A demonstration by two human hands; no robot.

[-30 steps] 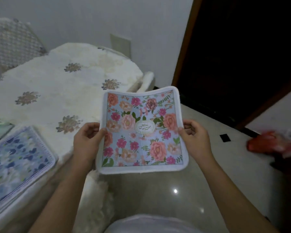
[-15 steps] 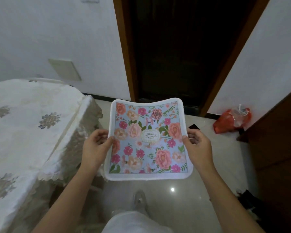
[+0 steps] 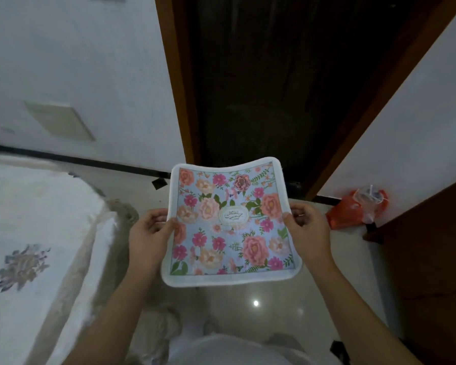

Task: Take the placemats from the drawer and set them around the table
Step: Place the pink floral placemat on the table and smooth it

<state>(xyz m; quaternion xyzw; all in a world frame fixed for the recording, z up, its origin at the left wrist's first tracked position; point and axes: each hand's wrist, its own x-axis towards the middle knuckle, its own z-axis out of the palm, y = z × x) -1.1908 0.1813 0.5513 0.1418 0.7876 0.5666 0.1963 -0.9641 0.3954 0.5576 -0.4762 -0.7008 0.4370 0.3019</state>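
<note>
Now left hand [image 3: 149, 233] & right hand [image 3: 307, 230] each pinch a side edge of 1 floral placemat [image 3: 232, 225], held in the air over the floor, right of the counter [image 3: 37, 219]. Looks light & floppy, middle sagging, so two-sided edge grips suit it. 1 orange bag [image 3: 353, 209] lies beyond.

orange bag [image 3: 346, 212] — near dark doorway [image 3: 274, 75]; beige wall panel [image 3: 59, 120]; glossy floor [image 3: 274, 314]
</note>
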